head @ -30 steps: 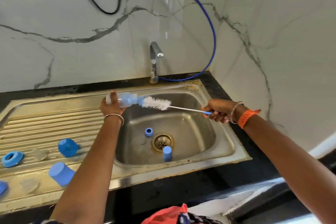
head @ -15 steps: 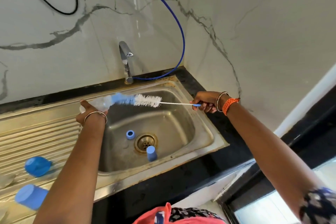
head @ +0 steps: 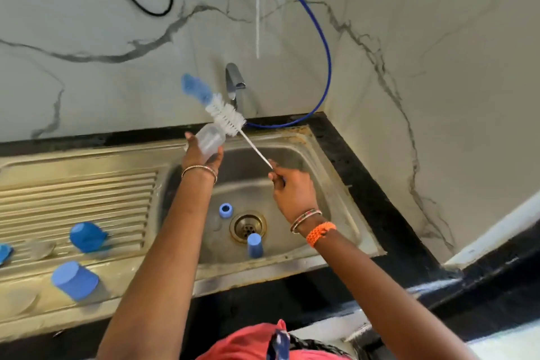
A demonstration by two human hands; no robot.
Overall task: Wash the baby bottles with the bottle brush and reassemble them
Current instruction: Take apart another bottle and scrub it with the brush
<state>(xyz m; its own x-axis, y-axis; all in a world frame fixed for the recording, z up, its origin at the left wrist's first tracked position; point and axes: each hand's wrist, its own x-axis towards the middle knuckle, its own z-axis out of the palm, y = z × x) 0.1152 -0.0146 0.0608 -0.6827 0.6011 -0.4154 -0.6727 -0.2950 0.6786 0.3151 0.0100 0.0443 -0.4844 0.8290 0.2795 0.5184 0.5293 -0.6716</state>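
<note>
One bottle (head: 209,140) gripped in left-hand fingers (head: 201,155) above the sink (head: 336,207); right-hand fingers (head: 292,187) pinch the brush (head: 225,115), now outside it. Caps (head: 75,280) left of the sink await reassembly.

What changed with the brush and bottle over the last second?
The bottle brush came out of the clear bottle and now tilts up toward the tap. The left hand still holds the bottle, the right hand the brush handle. Parts in the sink stayed put.
</note>
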